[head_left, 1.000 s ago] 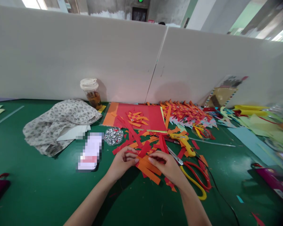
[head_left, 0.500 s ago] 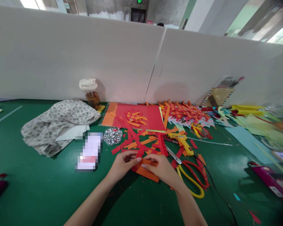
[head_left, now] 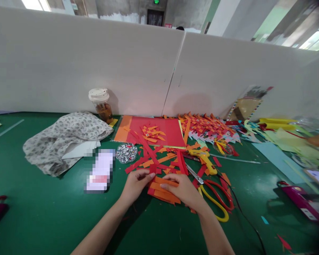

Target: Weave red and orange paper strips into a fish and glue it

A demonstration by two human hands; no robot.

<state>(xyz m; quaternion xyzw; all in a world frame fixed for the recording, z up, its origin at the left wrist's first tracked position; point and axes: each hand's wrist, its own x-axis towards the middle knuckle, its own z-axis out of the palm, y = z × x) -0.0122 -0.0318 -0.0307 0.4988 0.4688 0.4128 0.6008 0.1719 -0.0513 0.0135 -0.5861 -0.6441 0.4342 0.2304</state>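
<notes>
My left hand (head_left: 136,185) pinches a red paper strip (head_left: 152,169) between thumb and fingers, at the left side of some orange paper strips (head_left: 163,195). My right hand (head_left: 184,190) grips those orange strips from the right, its thumb lying across the top. Red and orange are crossed over each other between the hands; my fingers hide part of the crossing. Just beyond them lie loose cut strips (head_left: 149,163) in both colours. Beside my right wrist rest scissors (head_left: 216,198) with red and yellow handles, and a yellow glue gun (head_left: 208,163).
A woven paper fish (head_left: 151,134) lies on red sheets (head_left: 172,131), and many more fish (head_left: 207,125) are heaped to the right. Left of the strips are a round box of googly eyes (head_left: 127,153), a phone (head_left: 101,170), a patterned cloth (head_left: 63,141) and a lidded cup (head_left: 102,106).
The red strip now stands upright at the left of the orange strips, in my left hand's pinch. The orange strips have spread and show more between my hands.
</notes>
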